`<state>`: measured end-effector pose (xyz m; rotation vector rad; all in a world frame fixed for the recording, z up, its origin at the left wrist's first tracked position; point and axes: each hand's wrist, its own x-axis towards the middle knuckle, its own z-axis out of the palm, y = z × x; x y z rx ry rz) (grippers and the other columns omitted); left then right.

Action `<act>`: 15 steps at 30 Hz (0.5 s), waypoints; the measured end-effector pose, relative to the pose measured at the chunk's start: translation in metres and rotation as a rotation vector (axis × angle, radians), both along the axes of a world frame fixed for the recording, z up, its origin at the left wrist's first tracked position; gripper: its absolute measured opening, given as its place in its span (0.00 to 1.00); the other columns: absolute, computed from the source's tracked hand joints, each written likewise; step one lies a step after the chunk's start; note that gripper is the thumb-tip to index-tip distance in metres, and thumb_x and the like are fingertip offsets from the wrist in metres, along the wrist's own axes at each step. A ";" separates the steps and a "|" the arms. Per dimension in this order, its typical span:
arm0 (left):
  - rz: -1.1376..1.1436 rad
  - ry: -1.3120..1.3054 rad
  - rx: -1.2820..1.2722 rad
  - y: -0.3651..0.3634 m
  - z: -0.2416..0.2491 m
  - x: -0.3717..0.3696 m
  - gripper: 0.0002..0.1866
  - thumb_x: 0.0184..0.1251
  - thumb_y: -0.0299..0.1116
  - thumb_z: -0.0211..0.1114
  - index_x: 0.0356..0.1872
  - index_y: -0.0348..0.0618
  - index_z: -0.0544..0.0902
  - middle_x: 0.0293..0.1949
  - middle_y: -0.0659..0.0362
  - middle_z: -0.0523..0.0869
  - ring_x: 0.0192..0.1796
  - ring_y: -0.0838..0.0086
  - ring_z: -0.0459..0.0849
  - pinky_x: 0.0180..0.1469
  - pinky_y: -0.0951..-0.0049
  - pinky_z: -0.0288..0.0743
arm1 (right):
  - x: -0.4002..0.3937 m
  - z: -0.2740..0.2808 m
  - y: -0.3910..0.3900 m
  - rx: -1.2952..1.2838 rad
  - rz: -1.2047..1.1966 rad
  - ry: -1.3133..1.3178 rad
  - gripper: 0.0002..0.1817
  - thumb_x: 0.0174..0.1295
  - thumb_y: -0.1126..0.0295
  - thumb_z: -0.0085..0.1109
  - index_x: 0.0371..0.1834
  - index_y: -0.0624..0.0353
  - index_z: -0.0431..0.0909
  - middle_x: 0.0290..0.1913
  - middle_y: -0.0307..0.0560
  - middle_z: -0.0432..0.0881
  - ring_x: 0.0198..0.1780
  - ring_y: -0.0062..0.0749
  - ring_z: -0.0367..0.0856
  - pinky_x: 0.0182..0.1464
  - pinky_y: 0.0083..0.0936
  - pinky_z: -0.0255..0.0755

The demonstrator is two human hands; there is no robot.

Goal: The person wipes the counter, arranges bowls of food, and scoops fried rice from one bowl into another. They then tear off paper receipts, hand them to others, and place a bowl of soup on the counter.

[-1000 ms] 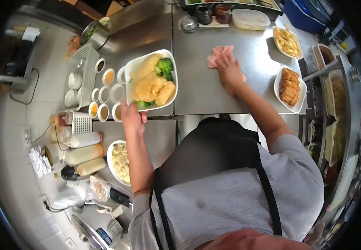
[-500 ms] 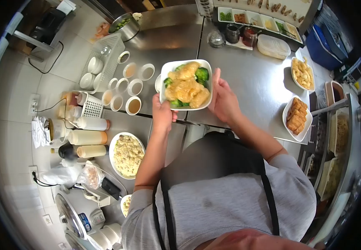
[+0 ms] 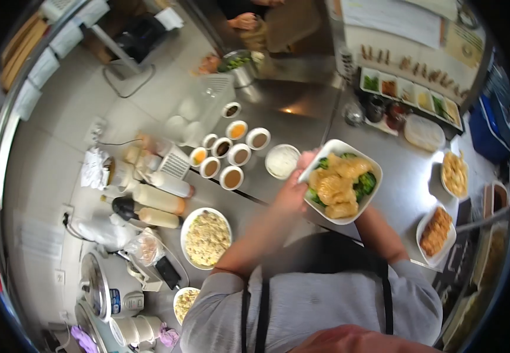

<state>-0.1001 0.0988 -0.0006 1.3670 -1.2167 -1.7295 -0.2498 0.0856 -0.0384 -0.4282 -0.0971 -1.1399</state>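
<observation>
A white square bowl (image 3: pixel 338 221) of battered, sauce-coated pieces (image 3: pixel 337 185) and broccoli (image 3: pixel 365 183) is held up, tilted, above the steel counter. My left hand (image 3: pixel 292 191) grips its left side, partly blurred. My right forearm (image 3: pixel 379 232) runs up behind the bowl, which hides the right hand and its fingers. Just left of the bowl, a round white cup (image 3: pixel 282 162) with pale contents stands on the counter. Several small sauce cups (image 3: pixel 232 177) cluster farther left.
Fried rice fills a large bowl (image 3: pixel 206 238) at left, beside squeeze bottles (image 3: pixel 158 197). Two dishes of fried food (image 3: pixel 435 232) sit along the right edge. A garnish tray (image 3: pixel 411 97) and lidded plastic box (image 3: pixel 424 132) line the back. Another person's hand (image 3: pixel 243 22) shows beyond.
The view has shifted and turned. The bowl has moved right and tilted, uncovering the white cup. My right hand, visible beside the bowl before, is now hidden behind it.
</observation>
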 end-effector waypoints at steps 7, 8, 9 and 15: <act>0.035 -0.104 -0.159 -0.029 -0.006 -0.002 0.16 0.55 0.25 0.40 0.47 0.42 0.63 0.18 0.61 0.72 0.09 0.83 0.64 0.08 0.83 0.58 | -0.054 -0.007 0.033 0.472 -0.029 0.095 0.39 0.56 0.38 0.28 0.57 0.63 0.58 0.57 0.57 0.63 0.57 0.48 0.63 0.59 0.42 0.54; 0.043 -0.136 -0.155 -0.035 -0.012 -0.002 0.16 0.55 0.26 0.40 0.47 0.42 0.62 0.18 0.60 0.72 0.09 0.83 0.64 0.08 0.83 0.57 | -0.064 -0.010 0.031 0.491 0.029 0.130 0.40 0.56 0.37 0.27 0.57 0.64 0.58 0.58 0.57 0.62 0.57 0.47 0.63 0.60 0.42 0.52; 0.035 -0.131 -0.146 -0.045 -0.023 -0.001 0.16 0.55 0.26 0.39 0.47 0.42 0.63 0.17 0.59 0.72 0.09 0.82 0.64 0.08 0.83 0.57 | -0.072 -0.013 0.029 0.438 0.008 0.151 0.40 0.57 0.38 0.28 0.57 0.65 0.58 0.57 0.56 0.63 0.57 0.47 0.63 0.60 0.42 0.53; 0.101 -0.060 -0.040 -0.092 -0.055 -0.019 0.15 0.56 0.27 0.41 0.47 0.43 0.60 0.15 0.59 0.71 0.09 0.81 0.65 0.07 0.82 0.56 | -0.112 -0.021 0.029 0.355 -0.211 0.211 0.30 0.61 0.48 0.31 0.54 0.65 0.61 0.54 0.54 0.67 0.55 0.45 0.66 0.57 0.40 0.58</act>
